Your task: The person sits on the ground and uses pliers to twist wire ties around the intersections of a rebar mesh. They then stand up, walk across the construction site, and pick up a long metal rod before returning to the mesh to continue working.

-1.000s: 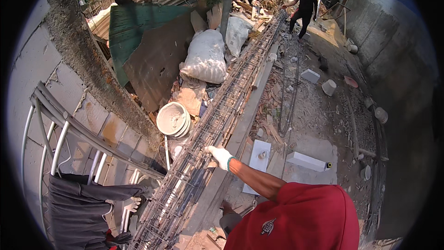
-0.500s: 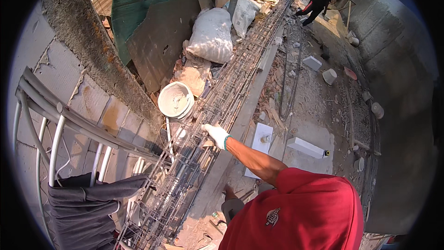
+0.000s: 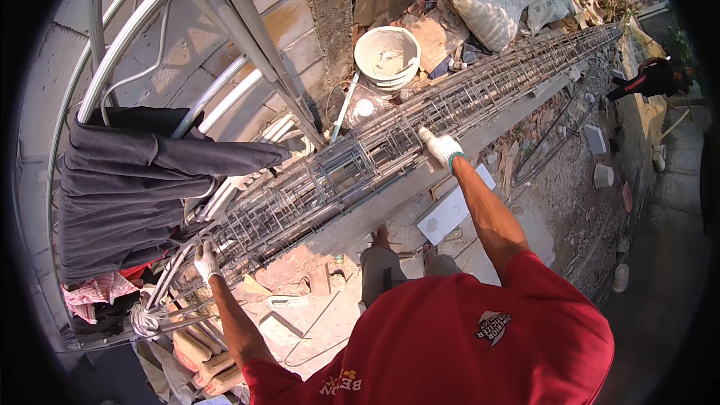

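Note:
A long rebar cage [image 3: 480, 101] of tied steel bars runs diagonally from the lower left to the far upper right. My right hand [image 3: 441, 145], in a white work glove with a green cuff, is closed on the near side of the cage around its middle. Near the cage's lower left end, my left hand [image 3: 205, 262], also in a white glove, has its fingers closed at the bars; the finger detail is small there. Other cages or loose bars seem stacked along the same line, resting by a grey beam [image 3: 352, 221].
A white bucket [image 3: 412, 75] of grey mix stands beyond the cage, near a stuffed sack [image 3: 491, 0]. Dark cloth [image 3: 135, 187] hangs on metal tubing [image 3: 247, 19] at left. A white board [image 3: 446, 214] lies by my feet. Another person [image 3: 651, 79] is at far right.
The view has swung so the cage lies flatter across it. My left hand has come into view at the cage's lower left end. The right hand still rests on the cage.

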### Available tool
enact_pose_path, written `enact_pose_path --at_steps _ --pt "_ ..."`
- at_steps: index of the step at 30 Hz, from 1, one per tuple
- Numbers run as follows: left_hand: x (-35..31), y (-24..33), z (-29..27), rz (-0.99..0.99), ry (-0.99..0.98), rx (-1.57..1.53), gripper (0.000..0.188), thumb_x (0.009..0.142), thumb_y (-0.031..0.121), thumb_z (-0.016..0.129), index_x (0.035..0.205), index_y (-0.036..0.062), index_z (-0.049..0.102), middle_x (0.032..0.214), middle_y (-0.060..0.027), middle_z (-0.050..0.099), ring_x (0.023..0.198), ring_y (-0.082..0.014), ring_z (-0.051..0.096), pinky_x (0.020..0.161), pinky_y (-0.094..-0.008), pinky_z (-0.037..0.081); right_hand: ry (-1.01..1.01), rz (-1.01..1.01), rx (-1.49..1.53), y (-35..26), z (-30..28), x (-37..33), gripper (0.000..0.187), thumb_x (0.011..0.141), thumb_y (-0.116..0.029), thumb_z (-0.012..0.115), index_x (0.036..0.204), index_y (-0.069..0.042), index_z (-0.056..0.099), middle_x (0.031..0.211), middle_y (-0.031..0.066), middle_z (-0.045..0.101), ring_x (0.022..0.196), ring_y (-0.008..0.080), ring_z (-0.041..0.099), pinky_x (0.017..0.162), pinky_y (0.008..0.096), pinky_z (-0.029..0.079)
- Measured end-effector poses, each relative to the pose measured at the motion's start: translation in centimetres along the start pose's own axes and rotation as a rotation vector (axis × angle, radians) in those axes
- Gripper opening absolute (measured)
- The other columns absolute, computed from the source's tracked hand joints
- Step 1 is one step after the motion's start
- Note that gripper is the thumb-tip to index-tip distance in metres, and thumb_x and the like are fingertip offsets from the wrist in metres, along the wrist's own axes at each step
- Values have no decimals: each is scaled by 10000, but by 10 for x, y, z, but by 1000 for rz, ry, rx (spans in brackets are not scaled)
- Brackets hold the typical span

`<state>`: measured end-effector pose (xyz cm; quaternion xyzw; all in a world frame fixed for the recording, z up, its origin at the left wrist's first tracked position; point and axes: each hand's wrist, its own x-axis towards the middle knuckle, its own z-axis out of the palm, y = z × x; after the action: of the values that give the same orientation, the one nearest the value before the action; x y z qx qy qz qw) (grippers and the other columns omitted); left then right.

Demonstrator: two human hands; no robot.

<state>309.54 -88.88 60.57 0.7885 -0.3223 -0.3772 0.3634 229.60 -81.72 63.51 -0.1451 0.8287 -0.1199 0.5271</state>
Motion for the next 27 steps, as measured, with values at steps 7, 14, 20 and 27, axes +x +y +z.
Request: enact_pose_path --at_steps 7,14,20,27 --pt "-19 -9 74 79 -246 189 615 934 250 753 1431 -48 545 1393 -190 633 1244 -251 621 1079 -329 450 105 -184 -195 27 11 61 825 978 -660 442 1119 109 705 1020 330 716 1007 389 714 841 439 539" --pt "-168 35 151 164 -41 973 1054 844 597 728 1628 90 240 1631 -233 337 1518 -448 273 1183 -643 259 43 -172 154 45 16 66 627 964 -600 621 1189 -15 613 957 100 661 683 228 650 490 437 577" --pt "-234 43 168 305 29 988 969 876 537 703 1620 93 270 1629 -303 282 1499 -526 250 1197 -641 215 26 -89 280 45 22 32 745 906 -707 623 1359 -120 555 990 98 684 688 227 668 499 403 596" --pt "-260 44 193 430 -103 932 955 877 486 700 1617 63 269 1620 -337 268 1511 -521 227 1195 -669 166 11 -156 441 109 48 -22 643 940 -627 643 1299 -102 550 930 74 667 613 179 631 483 342 547"
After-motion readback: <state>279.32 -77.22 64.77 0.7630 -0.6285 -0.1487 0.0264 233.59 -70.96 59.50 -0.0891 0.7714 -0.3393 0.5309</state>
